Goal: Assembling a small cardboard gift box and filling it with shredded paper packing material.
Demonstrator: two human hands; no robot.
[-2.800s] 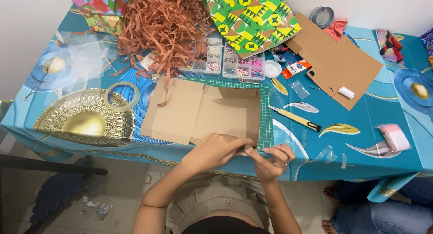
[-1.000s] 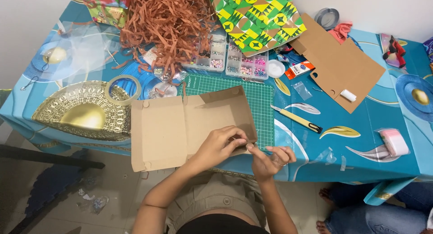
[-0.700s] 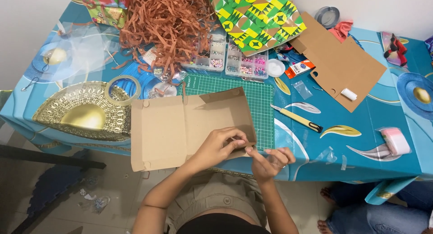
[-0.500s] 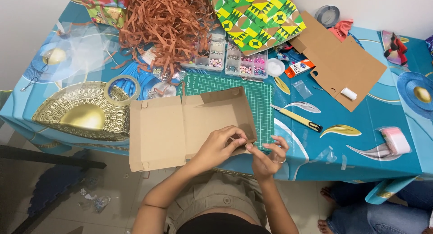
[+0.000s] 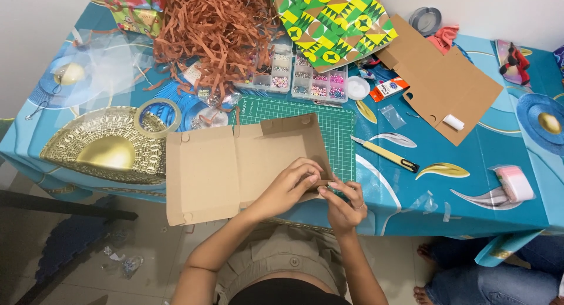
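The left hand is reaching in from below with the wrist bent and the fingers curled over the near right corner of the cardboard box, pinching its flap. The right hand is sitting just beside it, fingers bent and closing on the same corner from the right, so both hands are grasping the cardboard at one spot.

The box is lying flat and unfolded, plain brown, with short raised flaps along its far and right edges and small notches at the corners. Its left half is hanging out past the table edge; its right half is resting on the green cutting mat just beyond the hands. To the right of the hands a yellow craft knife is lying. Left of the box, a roll of tape is resting on a gold tray.
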